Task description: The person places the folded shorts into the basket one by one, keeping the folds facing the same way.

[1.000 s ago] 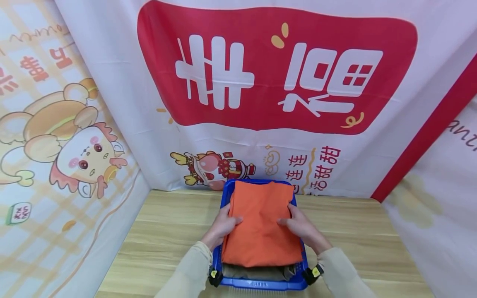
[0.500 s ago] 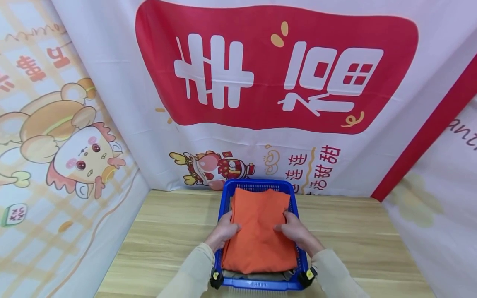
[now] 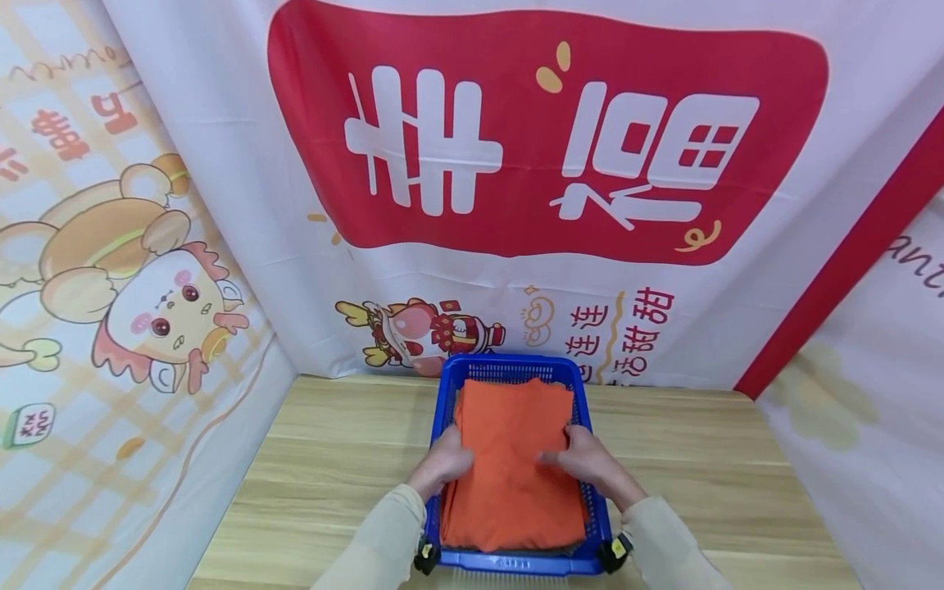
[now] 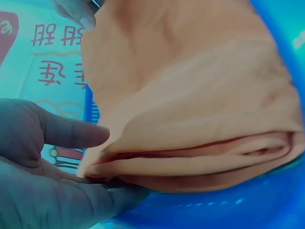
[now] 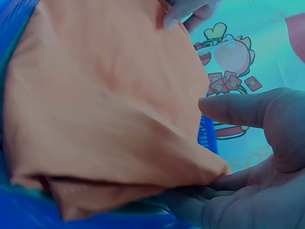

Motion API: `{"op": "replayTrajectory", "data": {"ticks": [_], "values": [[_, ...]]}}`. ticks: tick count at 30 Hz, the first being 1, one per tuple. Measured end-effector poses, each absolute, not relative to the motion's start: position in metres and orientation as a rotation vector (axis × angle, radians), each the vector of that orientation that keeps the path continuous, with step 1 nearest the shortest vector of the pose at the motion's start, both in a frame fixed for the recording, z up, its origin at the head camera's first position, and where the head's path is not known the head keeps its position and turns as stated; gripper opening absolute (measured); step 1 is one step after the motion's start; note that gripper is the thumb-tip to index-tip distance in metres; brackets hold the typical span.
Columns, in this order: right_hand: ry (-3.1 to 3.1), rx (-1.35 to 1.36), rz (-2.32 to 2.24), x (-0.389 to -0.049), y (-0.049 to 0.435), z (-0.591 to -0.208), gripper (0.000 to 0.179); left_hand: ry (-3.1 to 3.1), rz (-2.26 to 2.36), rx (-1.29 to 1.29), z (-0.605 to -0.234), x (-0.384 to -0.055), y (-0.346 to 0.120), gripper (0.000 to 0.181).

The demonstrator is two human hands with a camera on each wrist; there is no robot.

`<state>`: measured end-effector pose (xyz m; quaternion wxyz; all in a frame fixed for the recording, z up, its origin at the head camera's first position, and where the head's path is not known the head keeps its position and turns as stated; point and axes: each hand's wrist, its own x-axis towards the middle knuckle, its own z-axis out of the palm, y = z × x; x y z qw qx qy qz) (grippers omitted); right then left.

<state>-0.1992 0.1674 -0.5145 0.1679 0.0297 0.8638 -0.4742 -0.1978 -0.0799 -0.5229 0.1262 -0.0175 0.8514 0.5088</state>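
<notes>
A folded orange cloth [image 3: 519,467] lies in a blue plastic basket [image 3: 446,389], its layered folds showing in the left wrist view. My left hand [image 3: 446,459] is at the cloth's left edge, fingers beneath the fold and thumb [image 4: 78,133] above it, with a gap between. On the opposite edge is my right hand [image 3: 586,459]. Its straight fingers reach under the cloth, while the thumb [image 5: 233,109] stands apart from them and looks blurred in the head view. The fingertips under the cloth are hidden on both sides. A thin dark strip of something shows beneath the cloth's near edge.
The basket stands on a wood-grain table [image 3: 339,459], close to a printed white back curtain [image 3: 413,270] with a large red panel. Patterned fabric [image 3: 147,328] hangs at the left, and another white sheet [image 3: 848,410] at the right.
The orange cloth has moved down and toward me in the basket, baring more of its far mesh wall and covering most of the greyish cloth beneath. Both thumbs have eased off the cloth.
</notes>
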Motion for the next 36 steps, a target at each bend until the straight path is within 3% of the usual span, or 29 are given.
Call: {"op": "replayTrajectory", "data": {"ticks": [8,12,16,21,27,36], "values": [[2.676,-0.022,-1.136,-0.197,0.170,-0.499,0.055,2.665,1.156,0.087,-0.497,-0.197,-0.075,0.080],[2.866,-0.133,-0.960,-0.197,0.167,-0.494,0.069,2.788,0.975,0.200,-0.496,-0.200,-0.073,0.086],[2.950,-0.309,-0.712,-0.197,0.165,-0.493,0.081,2.896,0.591,0.490,-0.500,-0.206,-0.075,0.088],[2.825,-0.564,-0.436,-0.200,0.167,-0.498,0.103,2.865,-0.009,0.806,-0.508,-0.214,-0.082,0.120],[2.687,-0.665,-0.234,-0.210,0.172,-0.514,0.127,2.804,-0.355,0.826,-0.520,-0.222,-0.087,0.141],[2.670,-0.703,-0.045,-0.224,0.177,-0.527,0.131,2.802,-0.451,0.757,-0.528,-0.227,-0.088,0.150]]}}
